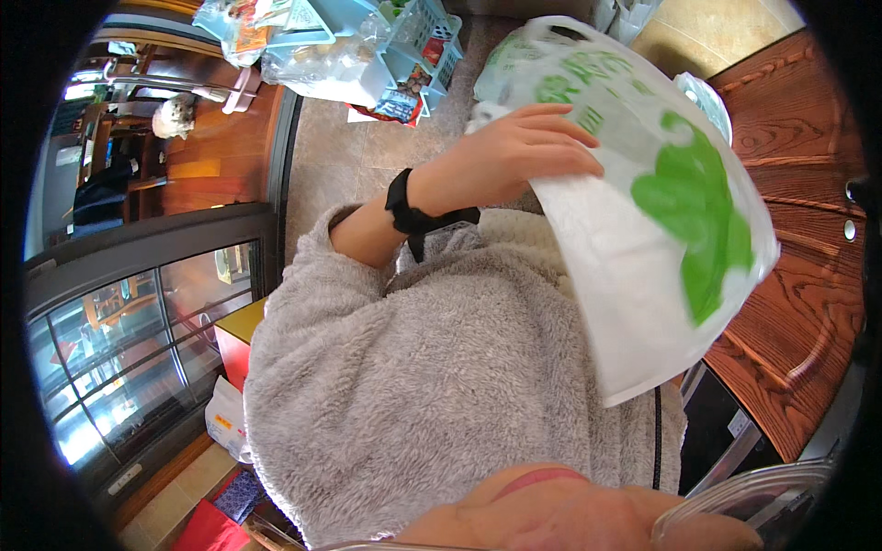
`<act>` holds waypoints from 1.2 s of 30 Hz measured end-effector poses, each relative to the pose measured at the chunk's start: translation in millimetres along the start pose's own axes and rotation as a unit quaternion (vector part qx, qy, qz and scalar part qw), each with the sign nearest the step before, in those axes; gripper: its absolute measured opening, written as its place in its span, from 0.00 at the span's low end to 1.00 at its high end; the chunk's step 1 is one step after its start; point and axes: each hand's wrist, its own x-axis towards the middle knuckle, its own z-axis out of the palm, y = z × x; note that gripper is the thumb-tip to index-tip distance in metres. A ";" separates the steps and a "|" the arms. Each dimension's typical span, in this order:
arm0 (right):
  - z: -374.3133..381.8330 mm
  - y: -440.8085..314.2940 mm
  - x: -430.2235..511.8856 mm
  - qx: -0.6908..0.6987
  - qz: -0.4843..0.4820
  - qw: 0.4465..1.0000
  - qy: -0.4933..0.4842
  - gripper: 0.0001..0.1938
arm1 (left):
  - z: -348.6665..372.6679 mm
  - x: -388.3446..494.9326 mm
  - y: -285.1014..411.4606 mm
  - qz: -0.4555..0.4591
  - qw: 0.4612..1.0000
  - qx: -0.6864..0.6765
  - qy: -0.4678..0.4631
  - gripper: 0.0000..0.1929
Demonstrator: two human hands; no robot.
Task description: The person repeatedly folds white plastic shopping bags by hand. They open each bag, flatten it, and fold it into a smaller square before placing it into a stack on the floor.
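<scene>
A large white plastic bag (606, 275) with green print, including a big leaf shape, spreads in front of my body. Its cut-out handle (566, 32) is at the top. My left hand (534, 148) comes in from the left with its back showing. Its fingers lie slightly apart over the bag's left edge. The thumb is hidden, so whether the hand pinches the plastic is unclear. A black band (424, 210) circles the left wrist. My right hand is out of sight; the bag covers much of that side.
Light-blue plastic baskets (441, 72) with packaged goods stand at the top. A carved wooden panel (792, 275) flanks the right side. Dark-framed glass doors (158, 227) line the left. Near them are a white packet (226, 420) and a red item (210, 527).
</scene>
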 end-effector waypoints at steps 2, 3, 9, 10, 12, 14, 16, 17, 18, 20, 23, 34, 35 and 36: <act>24.0 3.0 16.9 0.035 -0.036 0.999 -0.003 0.28 | -7.1 8.9 -1.3 0.047 0.996 -0.005 -0.073 0.18; 33.7 -0.9 24.3 0.057 -0.046 0.997 -0.001 0.28 | -11.3 12.3 -4.4 0.039 0.997 0.025 -0.062 0.18; -8.8 -51.9 26.3 -0.358 -0.339 0.827 -0.271 0.10 | -37.2 -1.2 -28.1 0.059 0.982 0.179 -0.031 0.19; -23.1 -51.4 23.0 -0.362 -0.347 0.819 -0.280 0.09 | -37.3 -9.4 -31.9 0.061 0.977 0.197 -0.048 0.19; -45.2 -41.1 15.2 -0.384 -0.207 0.843 -0.316 0.06 | -28.2 -29.2 -40.1 0.042 0.976 0.210 -0.037 0.19; -53.1 -22.7 7.5 -0.395 -0.180 0.807 -0.400 0.04 | -12.9 -54.3 -50.9 0.018 0.972 0.229 -0.059 0.20; -52.4 -5.8 -8.6 -0.412 -0.268 0.731 -0.474 0.06 | 14.0 -80.7 -57.4 -0.002 0.983 0.157 -0.096 0.20; -49.9 1.8 -17.5 -0.421 -0.236 0.723 -0.493 0.07 | 24.9 -92.0 -62.3 -0.034 0.981 0.127 -0.145 0.20; -47.6 8.7 -24.6 -0.434 -0.225 0.703 -0.517 0.08 | 33.4 -101.7 -67.3 -0.028 0.991 0.087 -0.099 0.20; -44.3 18.8 -35.0 -0.448 -0.199 0.698 -0.522 0.10 | 48.3 -116.2 -72.9 -0.035 0.994 0.030 -0.098 0.20; -43.0 26.9 -39.3 -0.406 -0.099 0.748 -0.516 0.14 | 57.9 -122.0 -84.6 -0.085 0.991 -0.108 -0.003 0.16; -7.3 71.1 -11.1 -0.310 0.139 0.939 -0.061 0.19 | 61.1 -52.8 -91.0 -0.450 0.863 0.026 0.229 0.20; -7.5 70.5 -6.3 -0.343 0.097 0.933 -0.054 0.19 | 60.6 -44.3 -87.4 -0.306 0.910 0.141 0.242 0.21; -3.7 72.8 -2.3 -0.381 0.095 0.918 -0.045 0.19 | 61.8 -38.7 -82.2 -0.211 0.915 0.245 0.241 0.22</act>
